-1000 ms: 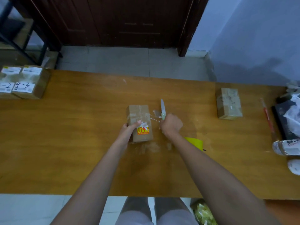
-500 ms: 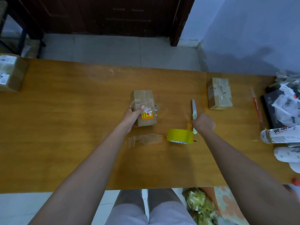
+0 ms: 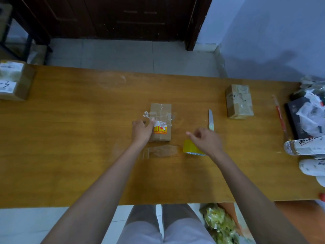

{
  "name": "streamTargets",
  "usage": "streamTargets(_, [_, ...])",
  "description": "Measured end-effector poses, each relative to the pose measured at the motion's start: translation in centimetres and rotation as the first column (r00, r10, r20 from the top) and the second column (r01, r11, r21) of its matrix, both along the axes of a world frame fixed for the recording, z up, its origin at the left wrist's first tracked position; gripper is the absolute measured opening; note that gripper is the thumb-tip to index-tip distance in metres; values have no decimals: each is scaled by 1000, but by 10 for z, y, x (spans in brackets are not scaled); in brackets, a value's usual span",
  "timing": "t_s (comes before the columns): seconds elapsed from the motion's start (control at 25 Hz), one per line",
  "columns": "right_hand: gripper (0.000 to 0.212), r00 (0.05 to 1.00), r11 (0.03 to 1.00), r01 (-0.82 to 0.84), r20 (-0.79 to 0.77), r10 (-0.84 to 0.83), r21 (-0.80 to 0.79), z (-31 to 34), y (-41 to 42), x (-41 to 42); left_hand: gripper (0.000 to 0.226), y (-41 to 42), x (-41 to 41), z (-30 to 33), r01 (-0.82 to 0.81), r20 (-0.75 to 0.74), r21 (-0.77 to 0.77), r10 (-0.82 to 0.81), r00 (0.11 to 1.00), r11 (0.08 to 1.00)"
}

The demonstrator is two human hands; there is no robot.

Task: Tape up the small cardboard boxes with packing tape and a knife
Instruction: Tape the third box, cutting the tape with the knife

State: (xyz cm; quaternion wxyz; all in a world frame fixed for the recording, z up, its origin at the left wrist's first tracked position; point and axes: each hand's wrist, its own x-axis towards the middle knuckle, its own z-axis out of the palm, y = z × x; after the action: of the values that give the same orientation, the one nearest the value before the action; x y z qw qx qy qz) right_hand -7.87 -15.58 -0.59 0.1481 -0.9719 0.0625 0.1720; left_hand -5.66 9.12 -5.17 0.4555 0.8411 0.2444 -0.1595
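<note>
On the wooden tabletop (image 3: 70, 155), a small cardboard box (image 3: 161, 120) with an orange sticker lies near the centre. The left hand (image 3: 141, 130) rests against the box's nine o'clock side, fingers curled along its edge in a light grip with the thumb on top. The right hand (image 3: 206, 140) hovers loosely open, holding nothing, above the yellow tape roll (image 3: 190, 147). The knife (image 3: 211, 119) lies flat at twelve o'clock from that hand, blade pointing away. A second taped box (image 3: 239, 102) sits at two o'clock, a third box (image 3: 15, 80) at the far ten o'clock edge.
</note>
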Motion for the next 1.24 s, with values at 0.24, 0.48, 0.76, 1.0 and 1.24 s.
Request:
streamTargets(0.24, [51, 999, 996, -35, 38, 38, -83, -7, 10, -17, 20, 32, -83, -5, 189, -2, 281, -197, 981, 941])
streamTargets(0.48, [49, 997, 996, -43, 59, 48, -84, -6, 14, -20, 7, 25, -94, -9, 198, 10, 264, -208, 978, 944])
streamTargets(0.76, [47, 995, 994, -96, -40, 94, -48, 5, 14, -16, 10, 24, -84, -14, 312, -106, 346, -293, 950, 885])
streamTargets(1.0, [56, 963, 958, -269, -40, 266, -103, 13, 14, -25, 16, 38, -70, 2, 694, -225, 168, -658, 718, 700])
streamTargets(1.24, [45, 965, 959, -259, 82, 250, 116, 14, 3, -38, 18, 37, -58, 25, 716, -280, -19, -691, 666, 698])
